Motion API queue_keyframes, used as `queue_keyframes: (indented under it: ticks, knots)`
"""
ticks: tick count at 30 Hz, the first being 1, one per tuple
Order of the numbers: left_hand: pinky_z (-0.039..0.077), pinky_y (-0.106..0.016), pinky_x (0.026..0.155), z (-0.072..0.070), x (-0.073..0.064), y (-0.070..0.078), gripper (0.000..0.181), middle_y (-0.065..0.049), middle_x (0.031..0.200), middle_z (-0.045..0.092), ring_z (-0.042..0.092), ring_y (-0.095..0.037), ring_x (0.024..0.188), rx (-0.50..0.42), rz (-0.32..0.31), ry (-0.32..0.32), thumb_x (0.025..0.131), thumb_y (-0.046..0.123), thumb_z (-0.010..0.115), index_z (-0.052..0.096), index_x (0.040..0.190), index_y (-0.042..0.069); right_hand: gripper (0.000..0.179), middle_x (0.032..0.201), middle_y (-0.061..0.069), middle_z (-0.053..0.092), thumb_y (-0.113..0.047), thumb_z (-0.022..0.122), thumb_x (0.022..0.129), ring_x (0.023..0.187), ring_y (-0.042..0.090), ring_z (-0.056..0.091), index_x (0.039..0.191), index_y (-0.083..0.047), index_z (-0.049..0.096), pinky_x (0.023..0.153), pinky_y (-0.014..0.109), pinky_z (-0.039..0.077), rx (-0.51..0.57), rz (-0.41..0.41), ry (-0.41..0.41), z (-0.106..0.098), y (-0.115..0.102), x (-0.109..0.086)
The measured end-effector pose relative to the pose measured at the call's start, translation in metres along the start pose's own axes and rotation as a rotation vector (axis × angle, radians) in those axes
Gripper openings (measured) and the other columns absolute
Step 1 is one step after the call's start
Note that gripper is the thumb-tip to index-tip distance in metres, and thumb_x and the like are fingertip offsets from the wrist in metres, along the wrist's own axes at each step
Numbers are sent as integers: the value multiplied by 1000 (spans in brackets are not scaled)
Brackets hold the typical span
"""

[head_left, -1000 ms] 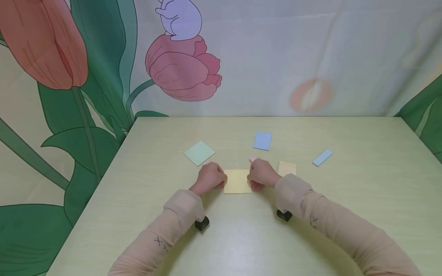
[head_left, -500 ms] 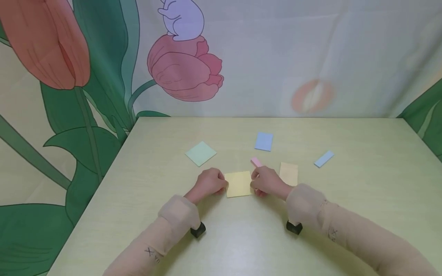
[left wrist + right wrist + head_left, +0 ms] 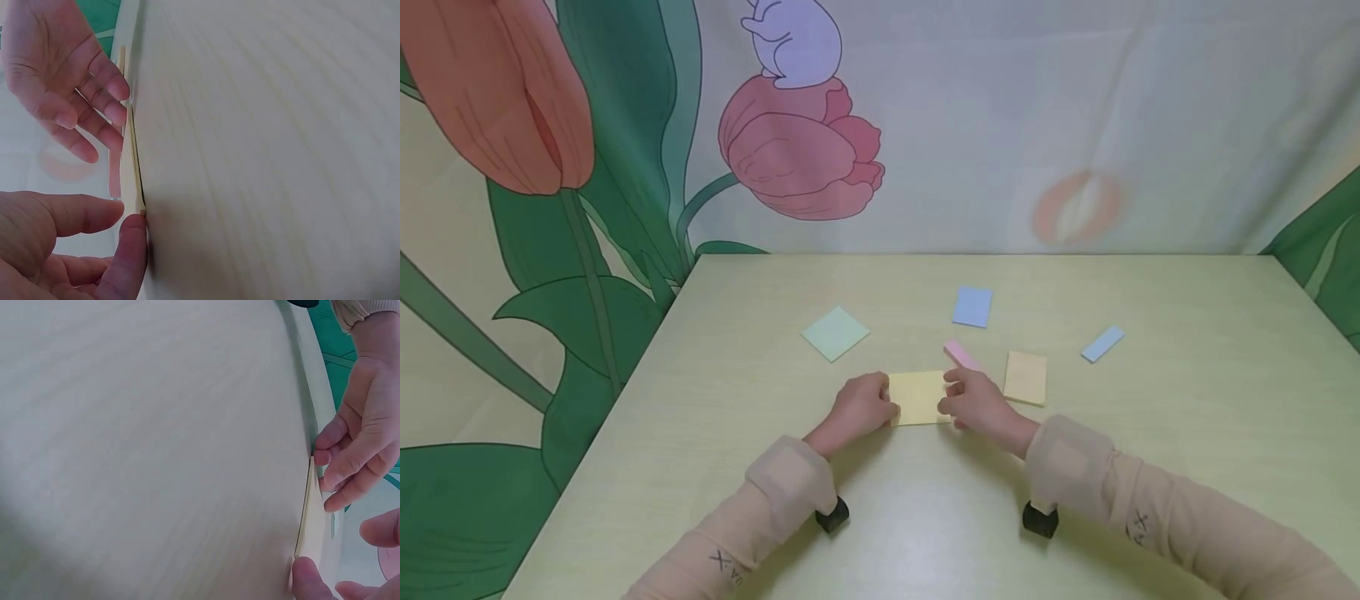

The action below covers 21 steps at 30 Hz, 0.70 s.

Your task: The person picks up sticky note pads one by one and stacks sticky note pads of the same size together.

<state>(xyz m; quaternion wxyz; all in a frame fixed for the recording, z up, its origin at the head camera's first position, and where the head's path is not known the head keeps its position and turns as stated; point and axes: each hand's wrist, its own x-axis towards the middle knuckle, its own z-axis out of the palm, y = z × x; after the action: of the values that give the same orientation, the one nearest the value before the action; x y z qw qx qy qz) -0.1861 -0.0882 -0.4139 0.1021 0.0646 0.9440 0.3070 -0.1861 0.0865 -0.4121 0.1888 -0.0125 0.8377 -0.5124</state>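
A yellow sticky-note pad (image 3: 917, 397) lies flat on the table in the head view, between both hands. My left hand (image 3: 859, 405) holds its left edge, thumb and index finger close at the corner. In the left wrist view the left hand (image 3: 69, 244) has its fingertips at the near end of the thin pad (image 3: 132, 169). My right hand (image 3: 983, 404) is at the right edge with fingers spread and loosely bent. The right wrist view shows the right thumb (image 3: 309, 580) against the pad's end, the index finger lifted away.
Behind the hands lie a green square note (image 3: 836, 334), a blue note pad (image 3: 972, 307) and a pink strip (image 3: 961, 355). To the right are a beige note pad (image 3: 1026, 378) and a light blue strip (image 3: 1102, 344). A printed curtain (image 3: 955, 125) hangs behind the table.
The pad tilted slightly and has straightened a little. My right fingers have spread from their tighter hold, and both wrists have shifted toward the near side. More of the pink strip and beige pad shows.
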Motion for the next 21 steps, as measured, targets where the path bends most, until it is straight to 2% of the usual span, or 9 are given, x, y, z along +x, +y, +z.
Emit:
queue_keyframes:
  ticks: [8,12,15,16,18,19,21]
  knots:
    - [27,-19,51,3,-2,-2,18,1,58,44,38,-13,55,27,48,35,69,1,61,44,64,7,53,114,22,49,-2,55,77,80,18,52,127,7,39,63,27,50,42,13,16,2,1,-5]
    - [26,-19,51,5,-2,-4,20,2,59,42,37,-12,56,48,60,37,68,2,61,43,64,8,53,115,22,48,-2,56,77,85,20,52,126,7,40,65,27,50,54,21,13,3,1,-6]
    - [27,-22,52,5,-2,-3,15,-3,61,43,38,-15,57,36,69,27,70,3,61,46,68,3,53,119,23,47,-3,55,77,93,23,51,127,6,39,68,28,50,66,16,15,2,1,-7]
    - [34,-23,55,5,-3,-2,11,-6,67,49,44,-17,62,24,72,26,71,4,60,51,75,-1,53,121,23,46,-4,54,77,96,25,51,127,6,38,70,29,49,73,9,17,2,1,-8]
    - [44,-30,70,6,-5,0,26,-15,90,58,54,-23,83,-17,76,14,76,6,58,54,97,-7,54,124,25,42,-4,52,78,105,30,49,128,6,36,76,33,49,88,-10,24,1,2,-9]
    - [45,-34,81,6,-7,2,37,-20,105,56,54,-27,97,-45,74,5,78,7,57,50,110,-10,54,126,25,40,-5,52,78,109,32,46,129,6,35,80,35,48,99,-20,29,1,2,-10]
    - [34,-41,100,7,-10,3,55,-25,132,39,38,-33,123,-108,73,-13,81,8,53,33,129,-11,55,129,26,37,-4,50,78,115,36,42,129,6,33,86,39,45,122,-39,38,0,3,-10]
